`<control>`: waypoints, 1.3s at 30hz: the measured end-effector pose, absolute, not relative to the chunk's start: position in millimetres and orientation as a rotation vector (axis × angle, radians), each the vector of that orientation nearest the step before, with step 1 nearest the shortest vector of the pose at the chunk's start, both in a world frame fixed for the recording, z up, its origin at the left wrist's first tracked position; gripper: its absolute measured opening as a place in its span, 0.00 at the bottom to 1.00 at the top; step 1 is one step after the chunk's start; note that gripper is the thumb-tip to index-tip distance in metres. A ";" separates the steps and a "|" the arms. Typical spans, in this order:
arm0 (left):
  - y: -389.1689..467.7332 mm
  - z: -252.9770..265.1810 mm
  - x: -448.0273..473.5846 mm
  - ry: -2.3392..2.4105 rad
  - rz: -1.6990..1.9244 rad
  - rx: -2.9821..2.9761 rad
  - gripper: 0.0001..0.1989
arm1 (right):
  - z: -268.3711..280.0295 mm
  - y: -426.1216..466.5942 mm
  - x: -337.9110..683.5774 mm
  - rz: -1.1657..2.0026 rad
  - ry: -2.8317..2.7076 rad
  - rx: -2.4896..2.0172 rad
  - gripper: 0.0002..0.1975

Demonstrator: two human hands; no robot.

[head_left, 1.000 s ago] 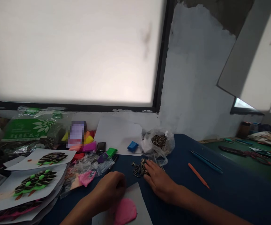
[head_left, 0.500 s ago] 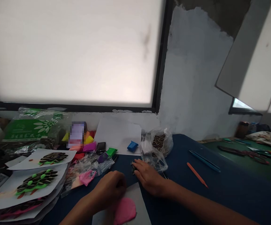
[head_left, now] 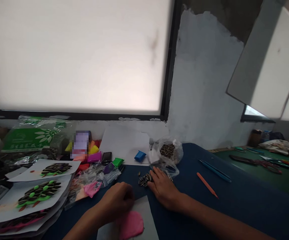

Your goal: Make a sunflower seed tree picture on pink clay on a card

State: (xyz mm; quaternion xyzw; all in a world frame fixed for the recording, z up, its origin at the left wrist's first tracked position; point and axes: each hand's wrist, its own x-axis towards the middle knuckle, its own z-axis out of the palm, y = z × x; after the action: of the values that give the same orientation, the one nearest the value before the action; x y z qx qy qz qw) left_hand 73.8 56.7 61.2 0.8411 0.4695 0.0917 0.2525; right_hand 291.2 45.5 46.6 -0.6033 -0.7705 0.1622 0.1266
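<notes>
A small pile of striped sunflower seeds (head_left: 144, 180) lies on the dark blue table. My right hand (head_left: 165, 190) rests flat beside it, fingers stretched out and touching the pile's right side. My left hand (head_left: 119, 200) is closed, its fingers curled under in shadow, so anything in them is hidden. It hovers over or rests at the left edge of a white sheet (head_left: 149, 213). A flattened piece of pink modelling clay (head_left: 132, 225) is on that sheet, close to my left wrist. Just behind my right hand stands a clear plastic bag (head_left: 178, 151) holding many brown seeds.
At left lie stacked papers (head_left: 68, 191) bearing clay-and-seed hedgehog-like pictures. Clay packets, including a blue packet (head_left: 140, 156) and a green packet (head_left: 118, 162), sit toward the wall. Blue tweezers (head_left: 215, 170) and an orange tool (head_left: 207, 185) lie at right, before a green table (head_left: 246, 170).
My right hand has shifted slightly right, uncovering the seed pile that was mostly under its fingers. My left hand stays nearly in place.
</notes>
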 end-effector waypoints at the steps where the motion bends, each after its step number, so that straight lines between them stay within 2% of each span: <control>1: 56.2 61.6 74.2 1.282 0.250 2.287 0.10 | 46.7 45.3 288.2 0.484 -2.254 -1.721 0.33; 6: 54.3 60.6 77.0 1.299 0.287 2.285 0.10 | 49.9 55.9 277.0 0.477 -2.237 -1.548 0.28; 12: 65.1 56.3 68.2 1.255 0.364 2.232 0.09 | 50.6 70.7 268.7 0.505 -2.334 -1.457 0.27; 17: 74.2 57.9 40.0 1.278 0.371 2.205 0.05 | 46.9 67.5 268.2 0.542 -2.405 -1.328 0.23; 24: 69.4 63.3 28.7 1.251 0.233 2.109 0.06 | 48.8 70.1 274.8 0.444 -2.245 -1.309 0.17; 32: 71.8 59.4 31.0 1.270 0.232 2.066 0.06 | 52.8 66.6 276.4 0.419 -2.322 -1.271 0.11; 39: 69.4 61.7 34.9 1.262 0.214 2.084 0.04 | 65.8 71.1 270.6 0.342 -2.467 -1.317 0.12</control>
State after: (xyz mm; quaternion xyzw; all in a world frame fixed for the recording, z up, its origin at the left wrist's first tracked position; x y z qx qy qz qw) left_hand 34.9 69.4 61.7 0.8010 0.4852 0.0822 0.3409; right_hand 270.6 71.1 65.8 -0.4614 -0.8642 0.1197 0.1611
